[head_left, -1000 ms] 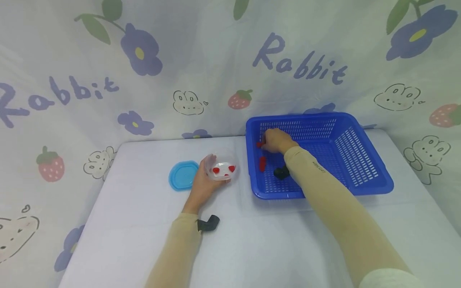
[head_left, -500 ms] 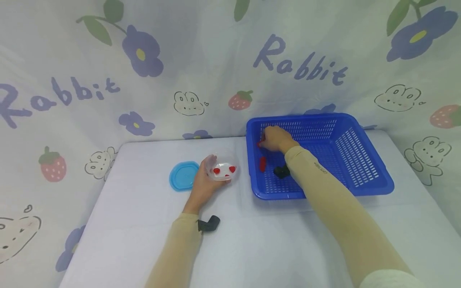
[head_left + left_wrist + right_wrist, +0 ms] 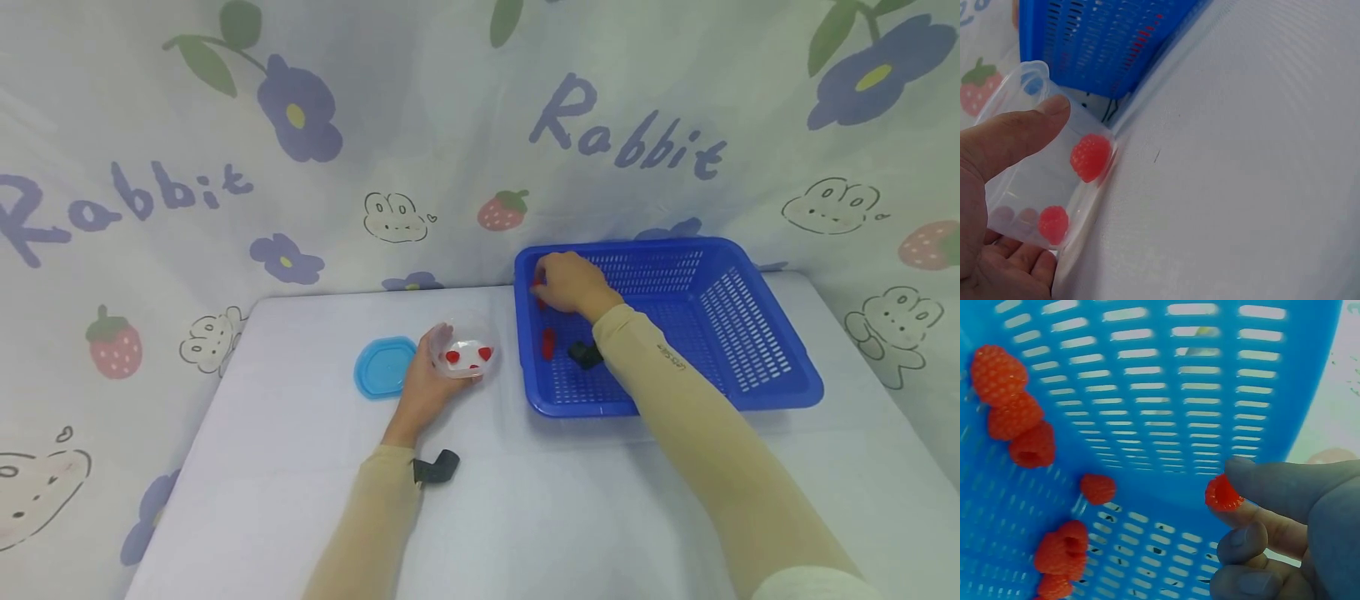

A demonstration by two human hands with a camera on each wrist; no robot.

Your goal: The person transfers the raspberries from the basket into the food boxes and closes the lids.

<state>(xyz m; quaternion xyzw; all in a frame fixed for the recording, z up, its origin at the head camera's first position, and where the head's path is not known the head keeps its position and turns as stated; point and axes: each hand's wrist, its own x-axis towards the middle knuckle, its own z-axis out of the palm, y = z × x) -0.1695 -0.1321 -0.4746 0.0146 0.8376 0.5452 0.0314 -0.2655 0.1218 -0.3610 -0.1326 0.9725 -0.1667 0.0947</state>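
Note:
My left hand (image 3: 424,390) holds a clear plastic cup (image 3: 1035,178) on the table, its thumb along the near side and the other fingers around the far side. A few red raspberries (image 3: 1091,157) lie on the cup's bottom. Inside the left part of the blue basket (image 3: 581,410), my right hand (image 3: 572,283) pinches one raspberry (image 3: 1223,493) between thumb and index finger, above the basket floor. More raspberries (image 3: 1063,550) lie along the basket's side in the right wrist view, several of them in clusters.
A light blue lid (image 3: 384,368) lies left of the cup, partly behind my left hand. The basket stands at the back right of the white-covered table (image 3: 540,517), close to a printed cloth backdrop (image 3: 435,100). Dark camera mounts (image 3: 437,467) sit at the wrists.
My right hand has shifted a little up and toward the basket's back left corner. My left hand and the cup stay in place.

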